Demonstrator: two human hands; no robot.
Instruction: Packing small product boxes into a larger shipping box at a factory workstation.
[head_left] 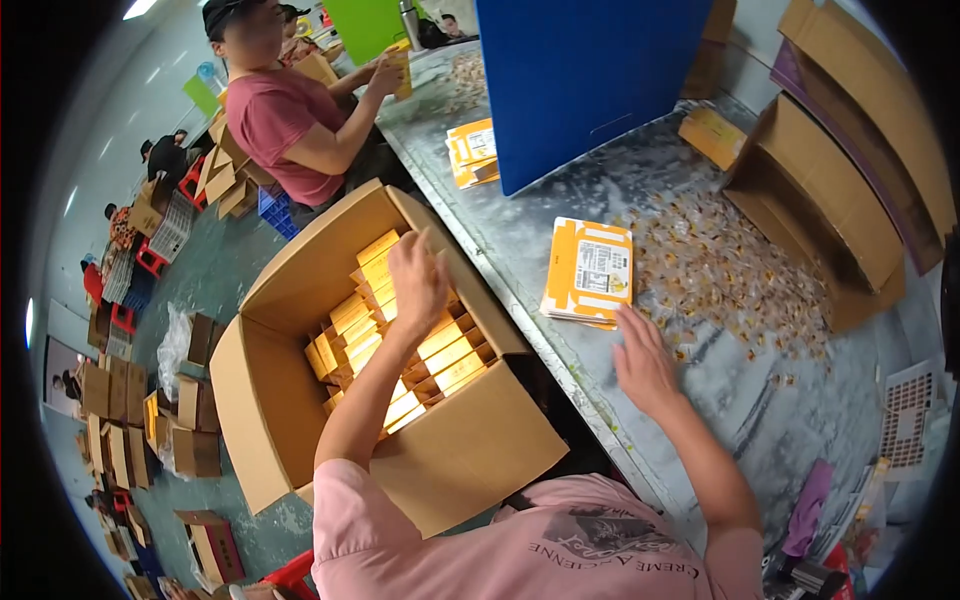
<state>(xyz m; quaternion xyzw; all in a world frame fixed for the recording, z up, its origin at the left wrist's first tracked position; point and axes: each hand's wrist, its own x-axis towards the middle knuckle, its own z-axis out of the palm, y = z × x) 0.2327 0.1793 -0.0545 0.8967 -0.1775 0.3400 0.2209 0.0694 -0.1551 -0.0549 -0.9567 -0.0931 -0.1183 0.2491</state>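
Note:
A large open cardboard box point(462, 440) stands left of the table and holds several small yellow cartons point(352, 318) in rows. Over its far side is my left hand point(420, 285), close to a yellow carton; its fingers are blurred, and whether anything is in them is hidden. My right hand point(645, 362) is stretched out with fingers apart over the table, its fingertips beside the near edge of a stack of flat yellow-and-white cartons point(590, 268). A spread of small clear-wrapped pieces point(735, 265) lies right of that stack.
A blue upright panel point(590, 85) divides the grey table point(500, 235); more flat cartons point(472, 152) lie beyond it. A cardboard box on its side point(815, 200) borders the wrapped pieces. A co-worker in a red shirt point(285, 125) stands at the far left, holding a yellow carton point(402, 72).

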